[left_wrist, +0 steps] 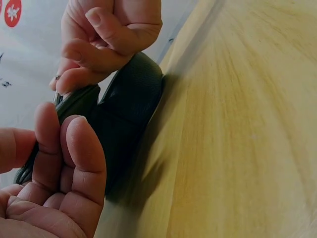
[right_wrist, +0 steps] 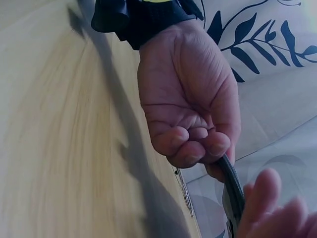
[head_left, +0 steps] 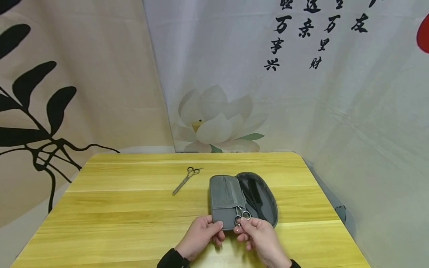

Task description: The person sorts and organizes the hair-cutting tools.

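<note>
An unfolded grey case lies on the table. My left hand pinches its near left edge between thumb and fingers. Metal scissors sit with their blades inside the case's left pocket, finger rings sticking out toward me. At those rings my right hand pinches the handle with thumb and fingers. The right half of the case holds a black comb-like tool, its details too dark to tell. In the left wrist view, the dark underside of the case shows beyond my left fingers.
A second pair of scissors lies on the wooden table, left of the case and farther back. Behind the table's far edge hangs a printed cloth with a lotus and black characters.
</note>
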The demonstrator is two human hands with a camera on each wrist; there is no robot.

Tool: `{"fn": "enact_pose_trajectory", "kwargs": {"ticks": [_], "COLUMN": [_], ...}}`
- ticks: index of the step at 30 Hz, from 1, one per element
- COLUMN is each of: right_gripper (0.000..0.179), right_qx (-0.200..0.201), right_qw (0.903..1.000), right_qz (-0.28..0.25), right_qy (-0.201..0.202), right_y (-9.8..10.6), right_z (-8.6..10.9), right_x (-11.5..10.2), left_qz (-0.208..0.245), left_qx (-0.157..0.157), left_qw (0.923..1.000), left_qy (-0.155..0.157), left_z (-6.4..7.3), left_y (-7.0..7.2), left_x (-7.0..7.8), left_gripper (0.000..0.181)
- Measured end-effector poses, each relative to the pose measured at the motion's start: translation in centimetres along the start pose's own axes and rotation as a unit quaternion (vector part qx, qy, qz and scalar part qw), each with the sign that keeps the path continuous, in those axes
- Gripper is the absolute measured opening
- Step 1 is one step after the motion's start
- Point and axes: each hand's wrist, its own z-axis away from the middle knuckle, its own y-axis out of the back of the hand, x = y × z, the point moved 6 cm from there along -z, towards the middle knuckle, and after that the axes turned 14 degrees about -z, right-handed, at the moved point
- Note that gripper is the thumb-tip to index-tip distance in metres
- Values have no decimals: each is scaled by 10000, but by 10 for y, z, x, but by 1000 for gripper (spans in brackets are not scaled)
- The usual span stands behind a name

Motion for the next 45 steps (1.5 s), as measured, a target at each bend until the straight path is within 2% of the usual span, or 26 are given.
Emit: {"fn": "enact_pose_trajectory", "kwargs": {"ticks": [8,16,20,23,25,26,32,35,37,42,45], "right_gripper": [36,33,34,34,35,35,39,41,43,38,32], "right_qx": [248,-115,-156,1,183,291,1056,1283,1366,1470,1517], "right_qw": [9968,9921,9863,9769,9653,9559,8812,8530,8396,8183,7933], "right_qz": [756,1214,1594,2033,2441,2717,4178,4519,4653,4711,4778], "right_qy": [91,305,406,656,914,1078,1942,2275,2448,2946,3455], "right_y": [5,2,2,1,0,-1,-4,-6,-7,-8,-9], "right_z": [-7,-11,-13,-15,-14,-14,-9,-6,-4,0,3], "right_x": [-5,-14,-20,-27,-33,-36,-47,-48,-47,-47,-49], "left_qz": [-68,-82,-115,-128,-119,-96,-13,-5,4,33,61], "left_qx": [48,-53,-76,-83,-84,-85,-84,-74,-57,-65,-91], "left_qw": [10000,9999,9999,9999,9999,9999,9999,9999,9999,9999,9999], "left_qy": [25,119,84,59,68,84,126,124,122,80,67], "left_z": [-1,-1,-1,-1,-1,-1,0,1,2,3,4], "left_y": [1,2,1,0,0,0,1,2,2,1,1], "left_x": [-1,-4,-3,-3,-3,-3,-4,-5,-5,-6,-6], "left_gripper": [18,19,18,17,17,17,17,17,17,17,17]}}
